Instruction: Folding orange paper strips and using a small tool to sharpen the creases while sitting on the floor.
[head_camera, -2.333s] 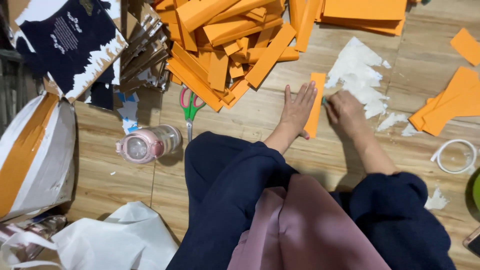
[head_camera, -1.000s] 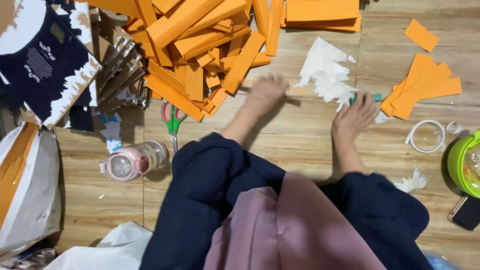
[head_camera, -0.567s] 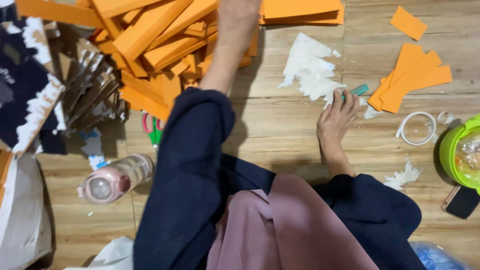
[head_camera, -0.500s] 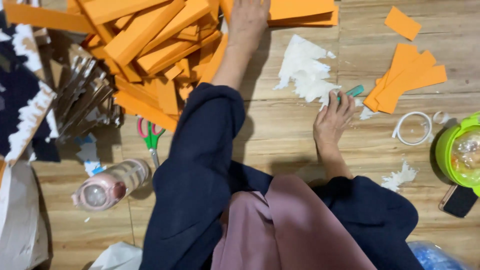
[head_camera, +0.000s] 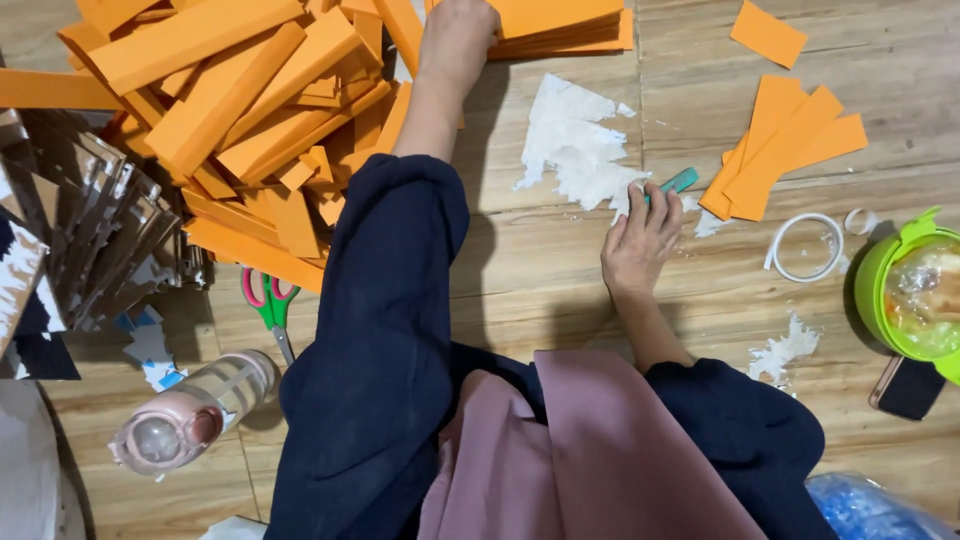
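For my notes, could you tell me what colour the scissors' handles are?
Scissors: one pink handle, one green, head view.

Strip pile (head_camera: 230, 110) lies far left on the floor (head_camera: 540, 270); scissors (head_camera: 268, 305) and bottle (head_camera: 190, 412) nearer; tape ring (head_camera: 806, 247) and bowl (head_camera: 915, 295) right.
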